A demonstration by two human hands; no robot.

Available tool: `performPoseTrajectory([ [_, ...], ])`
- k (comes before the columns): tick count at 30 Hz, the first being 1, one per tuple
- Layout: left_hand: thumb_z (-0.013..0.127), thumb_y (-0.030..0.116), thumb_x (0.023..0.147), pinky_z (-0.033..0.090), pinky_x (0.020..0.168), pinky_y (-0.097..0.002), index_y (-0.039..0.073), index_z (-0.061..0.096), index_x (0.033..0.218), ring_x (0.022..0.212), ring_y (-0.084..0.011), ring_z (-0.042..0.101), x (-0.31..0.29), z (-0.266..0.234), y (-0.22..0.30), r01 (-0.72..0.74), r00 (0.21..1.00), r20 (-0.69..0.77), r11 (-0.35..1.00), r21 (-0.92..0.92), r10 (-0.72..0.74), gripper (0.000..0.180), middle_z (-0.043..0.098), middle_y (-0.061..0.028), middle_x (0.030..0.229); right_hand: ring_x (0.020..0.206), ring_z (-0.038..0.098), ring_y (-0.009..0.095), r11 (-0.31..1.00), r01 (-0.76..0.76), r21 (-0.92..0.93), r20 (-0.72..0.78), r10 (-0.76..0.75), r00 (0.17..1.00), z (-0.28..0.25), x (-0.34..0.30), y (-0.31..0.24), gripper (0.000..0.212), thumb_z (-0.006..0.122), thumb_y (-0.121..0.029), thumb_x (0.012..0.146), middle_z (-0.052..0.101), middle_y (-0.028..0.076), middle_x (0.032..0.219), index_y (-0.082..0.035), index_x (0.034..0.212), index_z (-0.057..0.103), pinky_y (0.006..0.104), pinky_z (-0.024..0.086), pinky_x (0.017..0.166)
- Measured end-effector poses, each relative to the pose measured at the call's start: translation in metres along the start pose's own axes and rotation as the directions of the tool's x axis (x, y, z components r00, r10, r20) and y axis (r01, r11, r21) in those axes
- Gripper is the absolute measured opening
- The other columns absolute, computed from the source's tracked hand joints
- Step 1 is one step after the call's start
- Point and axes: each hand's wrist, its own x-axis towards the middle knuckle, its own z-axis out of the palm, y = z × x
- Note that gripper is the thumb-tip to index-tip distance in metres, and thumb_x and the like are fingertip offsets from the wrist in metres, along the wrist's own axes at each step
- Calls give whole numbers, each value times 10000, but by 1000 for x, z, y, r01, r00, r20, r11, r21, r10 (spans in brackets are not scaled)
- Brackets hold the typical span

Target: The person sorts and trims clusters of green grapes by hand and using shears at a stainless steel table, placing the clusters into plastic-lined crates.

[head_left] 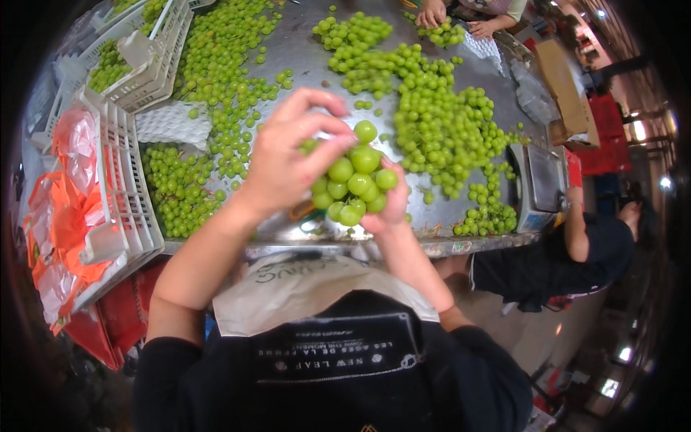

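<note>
We see white plastic crates (pixel 119 180) at the left edge of the metal table (pixel 302 50), one stuffed with orange and clear bags (pixel 68 216), another farther back holding green grapes. Our right hand (pixel 389 205) cups a grape bunch (pixel 353 183) from below, and our left hand (pixel 284 155) pinches its top, above the table's near edge. A grey scale (pixel 536 183) sits at the right beside loose grapes (pixel 439 122).
</note>
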Motion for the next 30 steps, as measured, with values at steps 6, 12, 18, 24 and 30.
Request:
performPoseTrajectory([
  [6, 662, 120, 758, 303, 1022, -422, 91, 637, 993, 1215, -277, 406, -8, -72, -71, 221, 972, -69, 783, 582, -223, 238, 492, -112, 1254, 1189, 440, 333, 991, 94, -93, -99, -103, 990, -9, 1, -8, 514, 334, -312, 894, 394, 213, 1324, -35, 1326, 300, 465, 353, 1007],
  [12, 697, 163, 729, 261, 1066, -435, 144, 568, 1193, 1280, -318, 338, -22, -49, -41, 197, 976, 28, 928, 317, -217, 482, 414, -136, 1344, 1213, 412, 317, 972, 188, -145, -169, -211, 963, -10, 5, -9, 513, 362, -303, 885, 393, 201, 1321, -48, 1327, 303, 436, 324, 1030],
  [18, 753, 99, 604, 368, 929, -436, 58, 624, 825, 1134, -322, 470, -11, -1, 2, -120, 991, 81, 963, 243, 103, 259, 539, -101, 1060, 1160, 467, 280, 919, 218, -328, -278, -315, 907, -3, 10, -4, 491, 345, -309, 897, 465, 147, 1262, -52, 1315, 346, 414, 376, 993],
  [24, 745, 70, 586, 363, 896, -420, 53, 614, 792, 1105, -313, 493, -11, 10, -4, -175, 984, 74, 944, 279, 161, 245, 554, -86, 992, 1166, 467, 268, 913, 202, -354, -337, -325, 884, 7, 7, 3, 482, 316, -306, 904, 471, 133, 1268, -56, 1314, 361, 412, 383, 991],
  [30, 738, 85, 616, 365, 912, -416, 50, 614, 884, 1114, -307, 482, -14, 9, -8, -185, 981, 113, 935, 303, 158, 297, 536, -108, 1066, 1202, 425, 273, 934, 196, -300, -257, -276, 926, -3, 5, -1, 484, 364, -315, 943, 378, 142, 1327, -120, 1366, 231, 418, 392, 994],
])
